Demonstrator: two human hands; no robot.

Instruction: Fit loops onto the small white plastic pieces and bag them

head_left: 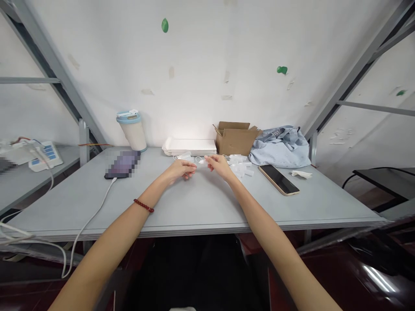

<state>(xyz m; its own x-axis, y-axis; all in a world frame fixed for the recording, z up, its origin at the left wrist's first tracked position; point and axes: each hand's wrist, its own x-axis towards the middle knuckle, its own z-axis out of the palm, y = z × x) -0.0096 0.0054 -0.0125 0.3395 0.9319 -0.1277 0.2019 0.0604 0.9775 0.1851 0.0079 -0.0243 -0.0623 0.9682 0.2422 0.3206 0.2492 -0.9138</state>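
Note:
My right hand (218, 166) pinches a small white piece with a thin looped cord (200, 161) above the middle of the table. Close on its left, my left hand (181, 169) has its fingers drawn together. Whatever they hold, if anything, is too small to make out. Behind the left hand lie some clear plastic pieces (185, 156). A loose heap of similar translucent pieces (240, 165) with white parts spreads just right of my right hand, which partly hides it. A red bead bracelet (143, 205) circles my left wrist.
A flat white stack (191, 147) and an open cardboard box (236, 140) stand against the wall. Right of them are crumpled blue cloth (280, 149), a phone (279, 179) and a tissue (301, 174). At left stand a lidded cup (132, 131) and a cabled phone (123, 165).

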